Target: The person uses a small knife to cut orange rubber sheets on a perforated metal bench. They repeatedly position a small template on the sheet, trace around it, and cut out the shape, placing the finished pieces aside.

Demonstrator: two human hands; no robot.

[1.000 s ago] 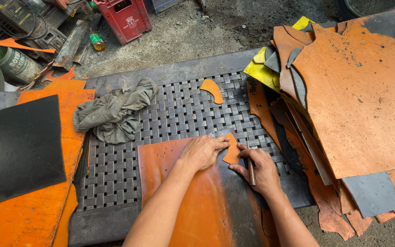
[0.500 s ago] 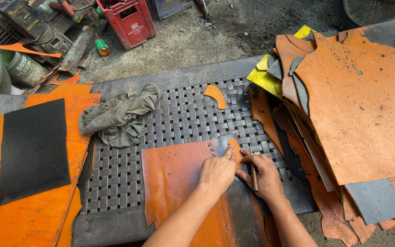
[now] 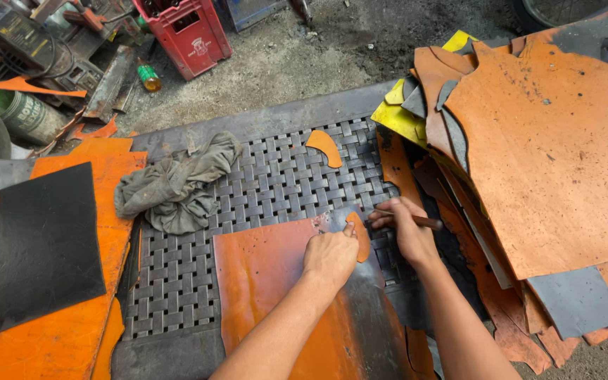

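I see an orange and grey leather sheet (image 3: 276, 274) on the dark grey basket-weave counter (image 3: 276, 176); left of it, an olive-grey rag (image 3: 174, 186) and a black panel (image 3: 47, 243).

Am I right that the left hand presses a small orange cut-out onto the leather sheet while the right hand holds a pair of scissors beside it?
Not quite. In the head view the right hand holds a thin stick-like tool, not scissors. The left hand does press the small orange cut-out onto the leather sheet.
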